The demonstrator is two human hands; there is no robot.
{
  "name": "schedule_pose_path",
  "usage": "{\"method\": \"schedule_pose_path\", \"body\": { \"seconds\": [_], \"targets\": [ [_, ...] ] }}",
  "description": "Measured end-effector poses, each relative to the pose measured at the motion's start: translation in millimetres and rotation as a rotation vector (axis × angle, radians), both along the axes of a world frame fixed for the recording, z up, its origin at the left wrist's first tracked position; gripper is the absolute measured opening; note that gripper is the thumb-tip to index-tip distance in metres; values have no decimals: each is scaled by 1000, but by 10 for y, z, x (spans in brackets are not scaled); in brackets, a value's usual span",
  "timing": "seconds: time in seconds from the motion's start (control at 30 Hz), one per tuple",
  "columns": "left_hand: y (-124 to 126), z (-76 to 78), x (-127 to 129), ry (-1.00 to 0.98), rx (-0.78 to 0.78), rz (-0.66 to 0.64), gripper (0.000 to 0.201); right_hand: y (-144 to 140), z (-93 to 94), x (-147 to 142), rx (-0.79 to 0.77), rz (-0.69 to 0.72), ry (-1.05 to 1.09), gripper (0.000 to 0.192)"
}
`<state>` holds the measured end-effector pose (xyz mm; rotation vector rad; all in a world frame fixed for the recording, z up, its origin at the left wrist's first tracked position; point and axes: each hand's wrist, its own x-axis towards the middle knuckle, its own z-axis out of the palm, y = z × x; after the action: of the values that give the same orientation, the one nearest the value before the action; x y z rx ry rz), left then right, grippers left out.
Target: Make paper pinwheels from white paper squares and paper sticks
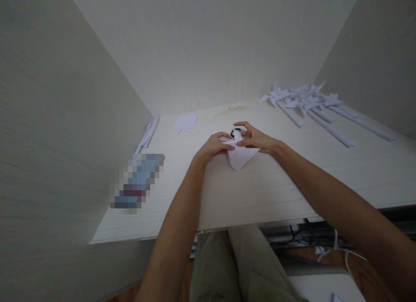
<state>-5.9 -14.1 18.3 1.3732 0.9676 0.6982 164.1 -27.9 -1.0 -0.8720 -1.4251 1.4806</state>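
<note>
A partly folded sheet of white paper (241, 157) is between my hands, with one corner pointing toward me and another part standing up at the back. My left hand (212, 147) is closed on its left side, thumb on top. My right hand (257, 137) pinches the raised part from the right, its index finger arched above. Just behind the paper shows a dark, ring-shaped thing (232, 133), mostly hidden by the fingers and the paper, so its kind cannot be made out.
At the back right lie several paper pinwheels (307, 100) on rolled paper sticks (331, 128). A square of paper (185, 122) lies at the back left. Rolled paper (147, 134) rests along the left wall, near a blurred-out flat item (139, 180). Walls enclose three sides of the white desk (253, 202).
</note>
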Motion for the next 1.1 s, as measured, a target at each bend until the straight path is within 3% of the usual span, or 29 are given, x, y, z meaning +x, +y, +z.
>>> {"method": "schedule_pose_path", "body": {
  "seconds": [0.17, 0.3, 0.5, 0.77, 1.1],
  "targets": [
    [80, -63, -5, -188, 5, 315, 33, 41, 7, -8, 31, -161, 265, 37],
    [114, -83, -4, -317, -2, 472, 31, 40, 32, 5, 95, -185, 302, 22],
    [111, -95, 21, -294, 5, 475, 30, 58, -86, -14, 205, -137, 91, 12],
    [97, -87, 36, -266, 2, 489, 29, 93, -119, -29, 209, -225, 81, 14],
    [88, -86, 40, -255, 14, 466, 28, 50, -83, -27, 259, -103, 46, 16]
  ]
}}
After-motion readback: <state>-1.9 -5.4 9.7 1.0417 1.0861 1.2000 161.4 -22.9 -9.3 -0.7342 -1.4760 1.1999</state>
